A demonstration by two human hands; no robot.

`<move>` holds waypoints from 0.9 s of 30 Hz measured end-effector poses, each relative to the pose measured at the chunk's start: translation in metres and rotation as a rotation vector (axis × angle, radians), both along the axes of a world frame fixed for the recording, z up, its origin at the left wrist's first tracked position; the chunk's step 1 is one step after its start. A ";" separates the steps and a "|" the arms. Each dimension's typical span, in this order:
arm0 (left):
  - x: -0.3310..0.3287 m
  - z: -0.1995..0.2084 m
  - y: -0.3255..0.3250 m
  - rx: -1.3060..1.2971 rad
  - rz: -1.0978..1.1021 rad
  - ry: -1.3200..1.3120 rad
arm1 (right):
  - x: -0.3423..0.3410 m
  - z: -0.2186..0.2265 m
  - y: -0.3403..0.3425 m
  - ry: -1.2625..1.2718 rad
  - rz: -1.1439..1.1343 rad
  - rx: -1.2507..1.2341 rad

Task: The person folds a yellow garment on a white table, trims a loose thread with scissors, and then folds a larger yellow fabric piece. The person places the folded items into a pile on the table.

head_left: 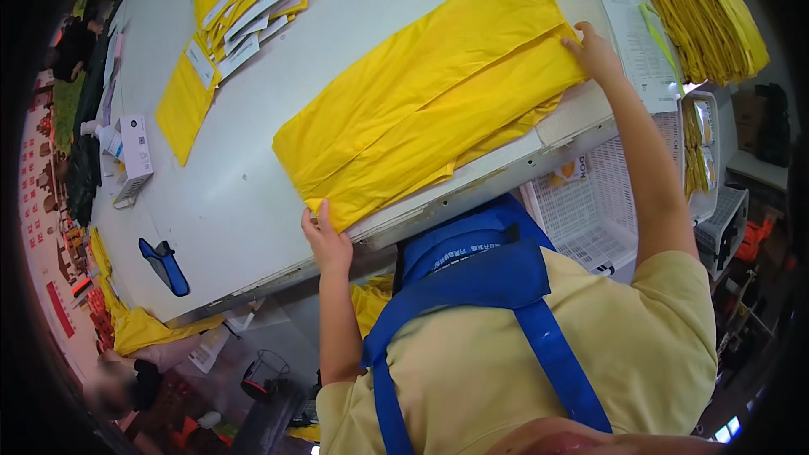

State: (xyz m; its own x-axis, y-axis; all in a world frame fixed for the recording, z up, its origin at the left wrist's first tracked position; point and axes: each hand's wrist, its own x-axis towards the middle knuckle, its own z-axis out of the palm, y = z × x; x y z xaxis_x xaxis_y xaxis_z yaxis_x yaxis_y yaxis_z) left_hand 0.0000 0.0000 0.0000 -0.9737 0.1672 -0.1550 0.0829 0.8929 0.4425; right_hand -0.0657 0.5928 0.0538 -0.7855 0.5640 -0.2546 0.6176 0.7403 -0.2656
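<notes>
Blue apron straps [506, 286] over a pale yellow shirt fill the near foreground, and both bare forearms reach out from there to a folded yellow plastic garment [430, 101] that lies long and flat on the grey-white worktable [227, 202], its near edge close to the table's lip. Left hand [324, 236] is at the garment's near left end, fingers closed lightly on the corner, thumb on top. Right hand [594, 52] lies mostly open at the far right end, fingers spread and pressing the fold down rather than gripping. The material looks thin, light and limp, with a slick sheen; it would probably slide over itself and on the smooth tabletop, and sag if lifted from one point, so a hold at both ends, or under the folded edges, seems soundest. Beyond it lie stacks of yellow packets with white labels [244, 8], a small white box [133, 156], a blue pouch [164, 265], and at right a bundle of yellow folded pieces [712, 21] above white plastic crates [590, 202].
</notes>
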 end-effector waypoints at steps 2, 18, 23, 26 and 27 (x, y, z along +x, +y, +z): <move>-0.002 0.036 0.018 -0.211 -0.094 0.136 | 0.011 -0.009 -0.008 0.245 0.135 0.250; -0.047 0.028 0.148 -0.112 -0.361 0.282 | -0.012 -0.008 0.024 0.305 0.229 -0.261; -0.048 0.032 0.136 -0.232 -0.262 0.348 | -0.011 -0.038 0.021 0.550 0.383 0.313; -0.047 0.023 0.099 -0.227 -0.096 0.406 | -0.017 -0.030 0.017 0.194 0.079 -0.006; -0.047 0.019 0.086 -0.188 -0.067 0.396 | -0.017 -0.021 0.018 0.094 0.094 -0.031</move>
State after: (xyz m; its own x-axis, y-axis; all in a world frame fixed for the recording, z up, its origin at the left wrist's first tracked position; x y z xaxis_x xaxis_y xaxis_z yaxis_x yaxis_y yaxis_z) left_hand -0.0473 0.0864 0.0193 -0.9521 0.2362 0.1942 0.2735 0.9418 0.1954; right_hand -0.0830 0.6111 0.0329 -0.8556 0.4799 -0.1938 0.5175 0.7842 -0.3425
